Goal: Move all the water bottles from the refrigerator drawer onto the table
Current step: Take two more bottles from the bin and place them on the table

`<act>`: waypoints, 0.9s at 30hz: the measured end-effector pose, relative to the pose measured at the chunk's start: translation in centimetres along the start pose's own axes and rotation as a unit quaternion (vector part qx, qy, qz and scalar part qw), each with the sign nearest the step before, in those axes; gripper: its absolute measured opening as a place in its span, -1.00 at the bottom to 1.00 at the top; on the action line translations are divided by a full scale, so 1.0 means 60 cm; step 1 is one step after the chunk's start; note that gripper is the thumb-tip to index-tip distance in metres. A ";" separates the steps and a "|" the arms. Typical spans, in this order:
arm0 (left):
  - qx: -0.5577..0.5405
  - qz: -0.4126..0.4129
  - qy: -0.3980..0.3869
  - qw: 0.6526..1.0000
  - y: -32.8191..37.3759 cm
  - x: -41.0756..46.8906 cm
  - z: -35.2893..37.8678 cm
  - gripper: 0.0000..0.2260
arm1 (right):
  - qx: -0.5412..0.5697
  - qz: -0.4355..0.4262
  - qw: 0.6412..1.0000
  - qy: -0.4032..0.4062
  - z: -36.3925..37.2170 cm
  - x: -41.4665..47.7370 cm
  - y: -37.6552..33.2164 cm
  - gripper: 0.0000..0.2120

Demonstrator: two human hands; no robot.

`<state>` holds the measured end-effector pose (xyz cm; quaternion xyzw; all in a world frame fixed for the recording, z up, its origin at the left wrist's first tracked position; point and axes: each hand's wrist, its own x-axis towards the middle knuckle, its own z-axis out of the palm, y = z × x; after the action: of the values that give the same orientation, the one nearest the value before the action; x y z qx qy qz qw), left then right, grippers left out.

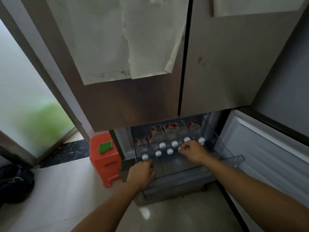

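A clear plastic refrigerator drawer (233, 159) is pulled out at the bottom of the fridge. Several water bottles (167, 137) with white caps and red-and-white labels lie in it, caps toward me. My left hand (143, 173) grips the drawer's front left corner, just below the leftmost bottle's cap (145, 157). My right hand (193, 152) reaches into the drawer, fingers closed around a white cap (180, 148) in the front row. No table is in view.
The lower right fridge door (267, 148) stands open at the right. An orange plastic stool (104, 158) with a green cloth on top stands left of the drawer. A dark bag (15, 183) lies on the pale floor at far left. A frosted glass door (25, 106) fills the left.
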<state>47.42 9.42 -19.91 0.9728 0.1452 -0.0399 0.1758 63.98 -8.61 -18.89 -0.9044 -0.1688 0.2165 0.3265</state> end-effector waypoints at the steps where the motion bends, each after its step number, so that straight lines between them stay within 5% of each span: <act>1: -0.005 -0.006 -0.010 1.000 -0.006 0.010 0.009 -0.81 | 0.023 0.016 1.000 -0.004 0.008 0.019 0.007 -0.87; 10: -0.027 -0.085 -0.024 0.996 -0.037 0.060 0.060 -0.79 | 0.299 0.192 0.932 -0.070 0.088 0.169 0.008 -0.74; 16: -0.123 -0.149 -0.020 0.981 -0.032 0.132 0.059 -0.83 | 0.294 0.172 0.937 -0.078 0.099 0.201 0.023 -0.90; 18: -0.261 -0.215 -0.001 0.941 -0.018 0.165 0.062 -0.87 | 0.297 0.173 0.934 -0.100 0.084 0.195 0.034 -0.92; 23: -0.559 -0.365 0.068 0.741 0.016 0.240 0.078 -0.91 | 0.308 0.209 0.915 -0.154 0.058 0.174 0.076 -0.97; 27: -0.640 -0.367 0.073 0.672 0.032 0.269 0.101 -0.84 | 0.317 0.230 0.903 -0.179 0.041 0.168 0.095 -0.91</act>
<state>63.24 9.91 -27.00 0.4905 0.4926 0.0725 0.7152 72.25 -6.98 -27.23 -0.7132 0.0656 0.4854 0.5014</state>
